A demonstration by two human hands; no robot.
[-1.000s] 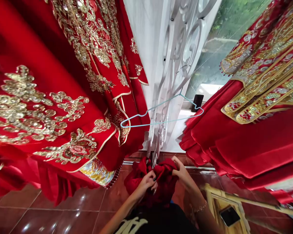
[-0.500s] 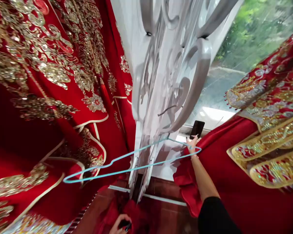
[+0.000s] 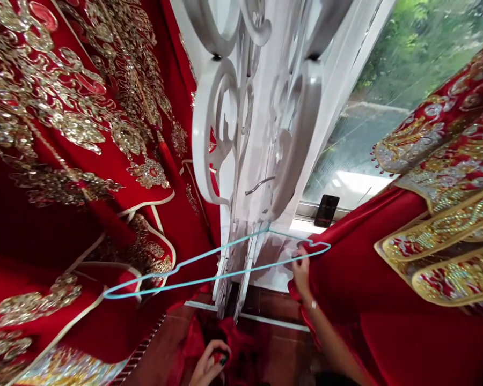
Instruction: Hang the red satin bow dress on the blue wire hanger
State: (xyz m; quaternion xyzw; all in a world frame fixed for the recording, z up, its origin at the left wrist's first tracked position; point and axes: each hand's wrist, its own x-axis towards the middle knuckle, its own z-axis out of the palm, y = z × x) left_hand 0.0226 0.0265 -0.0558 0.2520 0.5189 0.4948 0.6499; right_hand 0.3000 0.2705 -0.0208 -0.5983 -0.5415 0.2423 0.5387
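Head view: the right hand (image 3: 301,276) has its fingers pinched on a pale blue wire hanger (image 3: 241,275), which spans the air beside a red gold-sequinned gown (image 3: 406,332). The left hand (image 3: 207,365) clenches bunched red cloth (image 3: 241,348) above the tiled floor (image 3: 156,343).

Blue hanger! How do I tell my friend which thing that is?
Find the white carved screen between two red gold-sequinned gowns. Low down across the screen, a thin pale blue wire hanger stretches sideways. It's bare, with no clothes on it, and the person's right hand is at its end.
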